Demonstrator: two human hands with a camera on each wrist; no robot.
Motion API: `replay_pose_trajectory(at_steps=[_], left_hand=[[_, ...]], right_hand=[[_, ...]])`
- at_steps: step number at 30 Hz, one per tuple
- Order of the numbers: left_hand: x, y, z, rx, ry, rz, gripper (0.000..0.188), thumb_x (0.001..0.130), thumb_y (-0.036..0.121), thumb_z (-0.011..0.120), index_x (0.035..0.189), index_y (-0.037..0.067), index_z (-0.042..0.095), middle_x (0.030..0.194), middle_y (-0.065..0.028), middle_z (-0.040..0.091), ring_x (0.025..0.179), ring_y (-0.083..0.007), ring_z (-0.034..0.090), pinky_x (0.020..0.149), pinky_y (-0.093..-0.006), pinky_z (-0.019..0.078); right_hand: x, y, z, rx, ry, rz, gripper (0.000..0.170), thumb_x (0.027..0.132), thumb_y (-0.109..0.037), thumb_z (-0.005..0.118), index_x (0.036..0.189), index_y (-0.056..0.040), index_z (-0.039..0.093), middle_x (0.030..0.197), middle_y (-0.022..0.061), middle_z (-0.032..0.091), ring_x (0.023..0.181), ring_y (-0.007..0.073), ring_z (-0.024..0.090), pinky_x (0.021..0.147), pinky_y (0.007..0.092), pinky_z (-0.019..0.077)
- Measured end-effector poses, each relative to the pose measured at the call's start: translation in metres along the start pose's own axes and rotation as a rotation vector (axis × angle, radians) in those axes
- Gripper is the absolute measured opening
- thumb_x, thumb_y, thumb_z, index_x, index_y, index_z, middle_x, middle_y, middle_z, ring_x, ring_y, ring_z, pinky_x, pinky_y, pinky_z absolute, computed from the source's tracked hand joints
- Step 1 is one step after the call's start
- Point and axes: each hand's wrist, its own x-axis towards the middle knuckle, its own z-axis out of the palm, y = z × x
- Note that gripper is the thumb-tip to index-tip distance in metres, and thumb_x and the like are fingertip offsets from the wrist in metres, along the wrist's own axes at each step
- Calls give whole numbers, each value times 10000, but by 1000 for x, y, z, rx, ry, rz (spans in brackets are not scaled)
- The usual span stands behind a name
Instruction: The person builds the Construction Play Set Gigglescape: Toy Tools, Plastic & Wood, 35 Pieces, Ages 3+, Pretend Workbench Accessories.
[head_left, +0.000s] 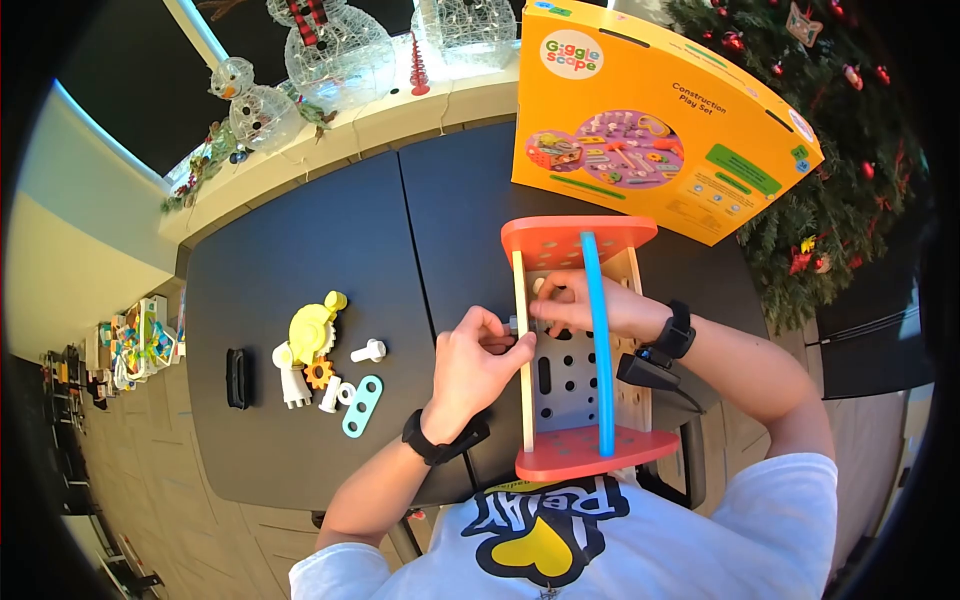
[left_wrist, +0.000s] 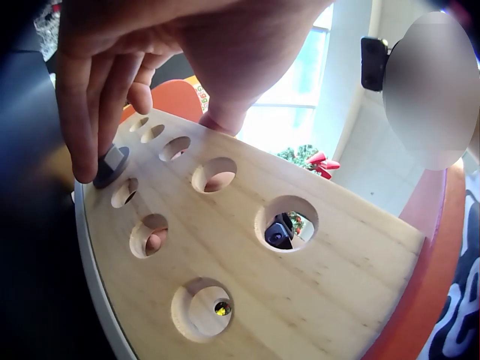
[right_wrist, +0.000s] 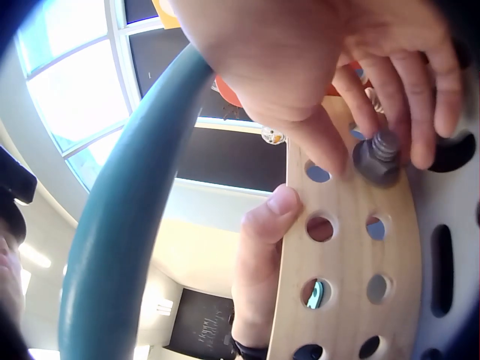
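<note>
Thumb and fingers of the left hand (head_left: 472, 365) are clamping a wooden side panel (left_wrist: 225, 240), touching a gray bolt (left_wrist: 112, 163). At three o'clock, the right hand (head_left: 602, 305) is spreading around a gray nut (right_wrist: 372, 166); whether it's pinching, I can't tell. Their red-ended toolbox (head_left: 560, 460) is sitting at the worktop's (head_left: 330, 235) three o'clock, yellow toy (head_left: 312, 332) lying at nine, orange carton (head_left: 740, 110) standing at one.
</note>
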Motion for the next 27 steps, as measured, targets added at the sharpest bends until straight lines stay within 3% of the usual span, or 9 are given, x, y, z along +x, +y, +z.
replay_pose_trajectory(at_steps=[4,7,10,13,16,19,22,27], left_hand=[[0,-1,1,7,4,6,410,818,260,879,846,2,561,788,-129,755,768,-204,782,716,-306,611],[0,1,0,27,4,9,411,818,265,877,846,2,562,782,-128,752,762,-205,780,715,-307,610],[0,0,0,29,3,12,413,818,270,877,844,3,563,776,-127,749,761,-208,780,715,-309,610],[0,-1,0,31,1,10,411,818,271,876,844,3,565,774,-125,748,764,-209,781,715,-309,610],[0,1,-1,44,-5,4,408,818,271,876,846,2,570,773,-126,748,764,-208,781,717,-308,609],[0,6,-3,70,-35,-14,354,843,189,851,865,-9,558,865,-157,774,824,-197,785,763,-305,620],[0,9,-3,68,-51,-21,329,857,146,836,874,-15,549,907,-169,786,853,-195,787,785,-306,626],[0,7,-3,69,-53,1,325,861,144,832,876,-14,549,896,-162,783,864,-200,788,789,-312,625]], right_hand=[[10,31,-1,-126,15,-237,490,908,-365,804,1184,23,691,985,106,745,904,186,734,780,303,566],[12,31,0,-231,6,-173,441,960,-368,743,1156,26,711,1003,123,759,933,197,733,806,312,569],[4,2,-3,-253,-130,50,418,1011,-365,671,1131,31,728,1046,152,762,940,188,725,809,309,571],[6,5,3,-7,-98,169,420,1047,-377,604,1146,17,713,1043,131,746,925,184,712,800,305,569],[6,4,5,63,-2,96,369,1022,-329,662,1158,13,688,1004,96,723,897,179,701,795,303,568],[8,20,4,-96,17,-223,319,987,-250,719,1157,15,666,972,77,698,898,177,700,795,306,567],[10,24,2,-138,0,-257,319,957,-186,752,1182,25,669,1020,94,709,905,171,699,801,306,569],[12,10,0,-133,-64,27,381,970,-224,738,1250,23,663,1016,102,732,891,159,697,777,308,572]])
